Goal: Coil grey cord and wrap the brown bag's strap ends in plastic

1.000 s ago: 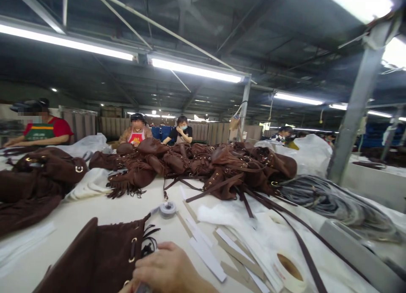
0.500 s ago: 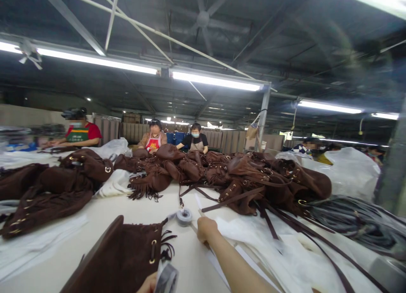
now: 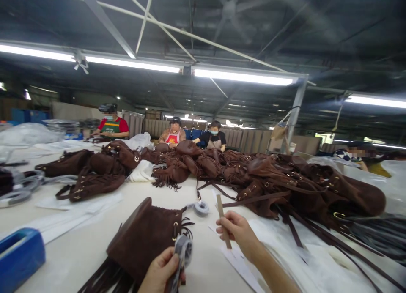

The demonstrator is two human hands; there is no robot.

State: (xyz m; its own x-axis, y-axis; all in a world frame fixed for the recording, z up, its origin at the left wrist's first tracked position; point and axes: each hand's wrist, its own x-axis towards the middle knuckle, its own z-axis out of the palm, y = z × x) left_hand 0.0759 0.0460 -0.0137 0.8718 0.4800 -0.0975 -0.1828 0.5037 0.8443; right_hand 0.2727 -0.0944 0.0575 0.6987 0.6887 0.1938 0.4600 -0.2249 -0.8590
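Note:
A dark brown fringed bag [image 3: 144, 238] with gold eyelets lies on its side on the pale table in front of me. My left hand [image 3: 161, 268], at the bottom of the view, grips a coiled strap [image 3: 185, 250] wrapped in grey plastic, held beside the bag's eyelet edge. Between the thumb and fingers of my right hand [image 3: 236, 228] is a flat brown strip [image 3: 220, 206], raised nearly upright. Another wrapped coil [image 3: 201, 207], with a metal clip above it, is joined to the bag's upper edge. White paper pieces [image 3: 242, 267] are under my right forearm.
Brown bags [image 3: 253, 170] are heaped across the far side, their straps trailing right. More bags [image 3: 104, 166] lie at left. A blue tape dispenser [image 3: 20, 257] stands at near left. White wrapping sheets [image 3: 285, 250] cover the right. Several people [image 3: 215, 138] work beyond the heap.
The view has turned left, bringing the blue dispenser in. My right hand has lifted the brown strip from beside the table coil. My left hand has risen further into view with its wrapped coil.

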